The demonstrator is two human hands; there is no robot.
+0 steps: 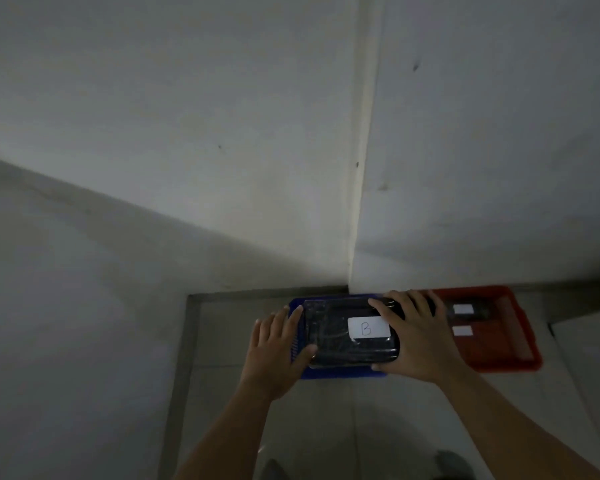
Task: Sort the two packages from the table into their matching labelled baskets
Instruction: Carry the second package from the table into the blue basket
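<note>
A black plastic-wrapped package (340, 344) with a white label marked B sits over the blue basket (343, 374) on the floor in the room's corner. My left hand (278, 344) grips its left end and my right hand (413, 334) grips its right end, fingers curled over the far edge. To the right stands the red basket (520, 355). Inside it lies another dark package (471, 311) with a white label. A second white label is stuck on the red basket's floor. Most of the blue basket is hidden under the package.
Two grey walls meet in a corner right behind the baskets. A dark skirting strip runs along the tiled floor (326, 427). A pale flat surface (589, 358) shows at the far right. My feet show at the bottom edge.
</note>
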